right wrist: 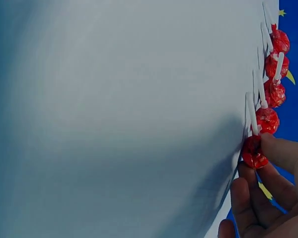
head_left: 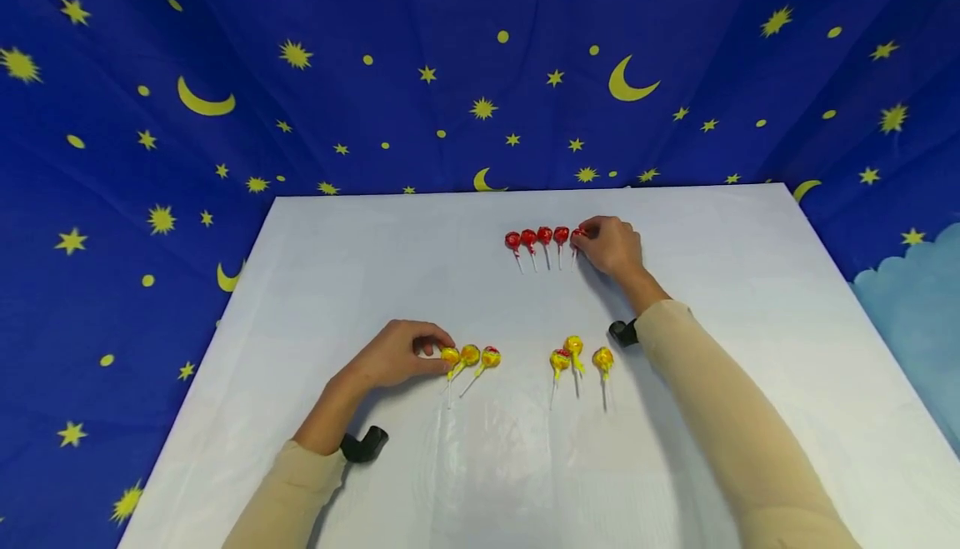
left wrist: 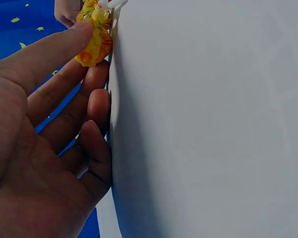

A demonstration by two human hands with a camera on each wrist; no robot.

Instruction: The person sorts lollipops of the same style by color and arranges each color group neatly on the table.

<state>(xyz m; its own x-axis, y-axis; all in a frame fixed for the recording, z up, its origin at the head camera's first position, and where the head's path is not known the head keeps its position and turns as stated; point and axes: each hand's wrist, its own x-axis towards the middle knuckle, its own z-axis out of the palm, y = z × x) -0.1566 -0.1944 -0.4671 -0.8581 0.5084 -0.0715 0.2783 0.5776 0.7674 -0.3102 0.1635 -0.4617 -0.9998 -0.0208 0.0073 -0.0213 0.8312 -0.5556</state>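
My right hand (head_left: 613, 247) pinches the red-wrapped lollipop (right wrist: 255, 152) at the right end of a row of several red lollipops (head_left: 544, 236). Their white sticks point toward me, and the heads sit close side by side. Lower and to the left, my left hand (head_left: 397, 356) holds a yellow-wrapped lollipop (left wrist: 95, 48) between thumb and fingers. Right beside it lie another yellow lollipop (head_left: 469, 355) and a yellow one with a red patch (head_left: 491, 356). In the left wrist view, the other yellow heads are mostly hidden behind the held one.
Three more yellow lollipops (head_left: 573, 345) lie apart, near the right forearm. Everything rests on a white table (head_left: 360, 266). Behind it hangs a blue cloth (head_left: 420, 32) with yellow stars and moons. Black wrist-worn devices (head_left: 365, 445) sit by both sleeves.
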